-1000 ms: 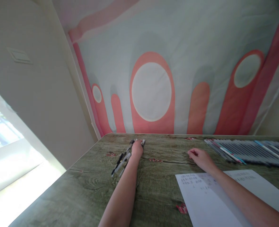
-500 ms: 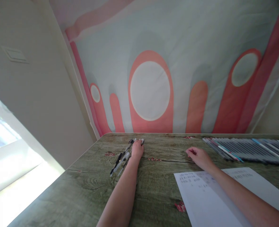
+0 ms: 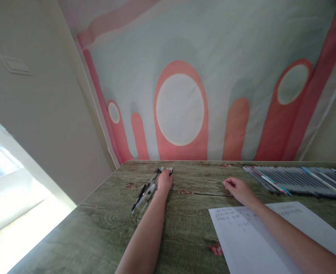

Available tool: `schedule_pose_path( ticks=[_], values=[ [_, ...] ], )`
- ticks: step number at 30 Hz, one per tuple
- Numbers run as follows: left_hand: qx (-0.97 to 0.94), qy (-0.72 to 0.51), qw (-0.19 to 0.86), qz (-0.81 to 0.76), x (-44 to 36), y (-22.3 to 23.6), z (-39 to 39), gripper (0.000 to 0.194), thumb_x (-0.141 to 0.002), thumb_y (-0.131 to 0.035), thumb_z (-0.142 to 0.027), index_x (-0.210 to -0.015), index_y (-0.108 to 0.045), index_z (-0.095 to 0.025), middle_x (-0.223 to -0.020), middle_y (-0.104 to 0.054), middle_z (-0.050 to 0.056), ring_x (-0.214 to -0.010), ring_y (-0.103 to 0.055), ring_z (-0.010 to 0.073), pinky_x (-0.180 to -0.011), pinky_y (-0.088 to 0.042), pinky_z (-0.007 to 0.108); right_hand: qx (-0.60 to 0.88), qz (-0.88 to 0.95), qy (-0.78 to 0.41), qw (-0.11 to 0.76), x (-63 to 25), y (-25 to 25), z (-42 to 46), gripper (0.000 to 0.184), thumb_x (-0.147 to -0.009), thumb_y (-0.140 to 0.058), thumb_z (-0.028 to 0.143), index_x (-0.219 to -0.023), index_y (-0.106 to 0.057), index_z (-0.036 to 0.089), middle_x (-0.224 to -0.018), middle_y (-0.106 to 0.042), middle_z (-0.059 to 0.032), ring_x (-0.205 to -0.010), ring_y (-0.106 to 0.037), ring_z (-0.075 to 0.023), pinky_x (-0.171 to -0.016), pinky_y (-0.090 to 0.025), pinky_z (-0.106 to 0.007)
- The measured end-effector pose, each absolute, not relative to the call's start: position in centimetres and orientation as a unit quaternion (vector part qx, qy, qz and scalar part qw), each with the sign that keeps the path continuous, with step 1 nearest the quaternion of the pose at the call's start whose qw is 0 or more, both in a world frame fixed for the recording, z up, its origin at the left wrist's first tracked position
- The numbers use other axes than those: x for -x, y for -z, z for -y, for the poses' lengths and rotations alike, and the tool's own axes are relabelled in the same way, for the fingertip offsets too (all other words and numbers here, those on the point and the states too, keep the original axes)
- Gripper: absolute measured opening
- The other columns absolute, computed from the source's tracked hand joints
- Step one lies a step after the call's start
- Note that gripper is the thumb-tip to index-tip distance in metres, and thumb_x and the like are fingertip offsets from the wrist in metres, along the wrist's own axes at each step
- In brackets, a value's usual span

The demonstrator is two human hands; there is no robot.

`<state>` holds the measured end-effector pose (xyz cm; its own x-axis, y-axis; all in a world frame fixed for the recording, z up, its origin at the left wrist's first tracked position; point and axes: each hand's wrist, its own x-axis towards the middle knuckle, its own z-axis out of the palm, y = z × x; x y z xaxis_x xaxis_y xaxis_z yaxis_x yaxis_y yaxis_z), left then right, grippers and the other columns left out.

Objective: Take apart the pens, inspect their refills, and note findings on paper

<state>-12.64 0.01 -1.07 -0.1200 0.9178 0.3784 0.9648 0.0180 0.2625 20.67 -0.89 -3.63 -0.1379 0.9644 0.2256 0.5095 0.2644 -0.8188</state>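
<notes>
My left hand [image 3: 165, 181] reaches to the far part of the table, its fingers curled on pens [image 3: 170, 169] whose pale ends stick out past the fingertips. My own hand hides most of their length. Just left of it lies a loose row of black and clear pens [image 3: 145, 195], pointing towards the near left. My right hand [image 3: 238, 189] is closed, with nothing visible in its curled fingers. It hovers or rests above the table behind a white sheet of paper [image 3: 236, 243] bearing handwriting; the right forearm crosses over this sheet.
A wide row of grey-barrelled pens [image 3: 293, 180], with some blue and white ones across it, lies at the far right. The wood-patterned table [image 3: 190, 220] has printed pink flowers. Behind its far edge stands a pink and grey patterned wall [image 3: 213, 133].
The view has shifted very slightly. Both hands stay in nearly the same places, the left at the pens and the right closed behind the paper.
</notes>
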Motion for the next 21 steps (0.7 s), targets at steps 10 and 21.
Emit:
schedule_pose_path(
  ticks=[10,21],
  values=[
    [0.682,0.215,0.015,0.699,11.8,0.3,0.4,0.028,-0.078,-0.045,-0.019,-0.102,-0.06,-0.019,-0.112,-0.057,0.004,-0.103,-0.05,0.0167,-0.091,-0.035,0.026,0.53,0.703,-0.286,0.379,-20.7,3.6,0.9,0.028,-0.073,-0.044,0.039,-0.077,-0.061,0.017,-0.064,-0.063,-0.0036,-0.054,-0.055,-0.0161,-0.05,-0.039,-0.025],
    [0.75,0.184,-0.023,0.635,7.8,-0.1,1.0,0.027,-0.08,-0.045,-0.023,-0.102,-0.061,-0.024,-0.111,-0.058,0.002,-0.103,-0.051,0.0159,-0.09,-0.035,0.025,0.528,0.71,-0.274,0.377,-20.6,3.6,0.9,0.028,-0.074,-0.043,0.038,-0.077,-0.061,0.017,-0.065,-0.064,-0.0031,-0.057,-0.056,-0.0162,-0.051,-0.039,-0.025]
  ],
)
